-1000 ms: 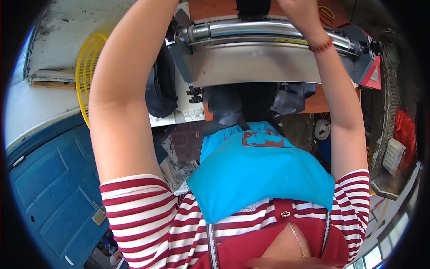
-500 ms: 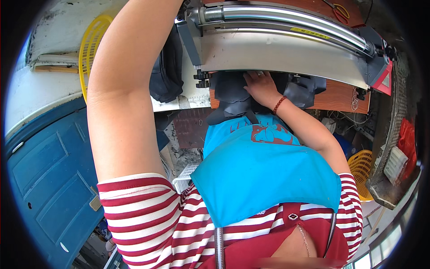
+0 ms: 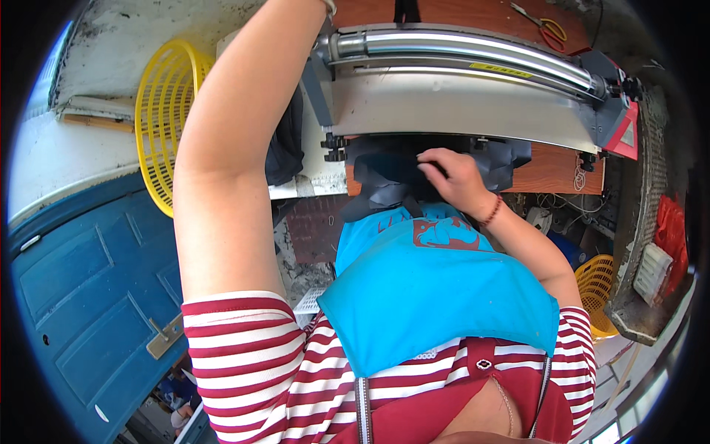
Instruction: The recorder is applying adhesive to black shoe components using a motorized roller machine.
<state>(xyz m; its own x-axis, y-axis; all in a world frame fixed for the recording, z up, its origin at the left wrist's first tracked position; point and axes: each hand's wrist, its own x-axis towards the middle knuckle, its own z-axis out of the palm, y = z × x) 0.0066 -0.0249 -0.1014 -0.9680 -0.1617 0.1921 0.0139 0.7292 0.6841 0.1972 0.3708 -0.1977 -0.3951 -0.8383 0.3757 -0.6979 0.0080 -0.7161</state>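
Note:
My right hand point(image 3: 460, 181), with a red bead bracelet, is over a pile of dark, leather-like sheet pieces point(image 3: 384, 194) at the front of a roller machine point(image 3: 458, 52). Thumb and forefinger are apart and bent, their tips next to a smooth dark piece point(image 3: 396, 169). I see no piece clearly gripped; the other fingers are partly hidden. My left arm point(image 3: 229, 148) reaches up past the machine's left end, and its hand lies beyond the picture's upper edge. A black strip point(image 3: 406, 11) shows behind the metal roller.
Red-and-yellow-handled scissors point(image 3: 551, 33) lie behind the machine. A yellow basket point(image 3: 166, 126) stands left of my arm, and another yellow basket point(image 3: 595, 292) is low on the right. Dark material point(image 3: 287, 144) hangs at the table edge. A blue door point(image 3: 89, 288) is at left.
My right hand has drawn back from the machine's front edge toward me and lifted off the pieces, fingers now bent. My left arm has shifted right. The black strip behind the roller has come into view.

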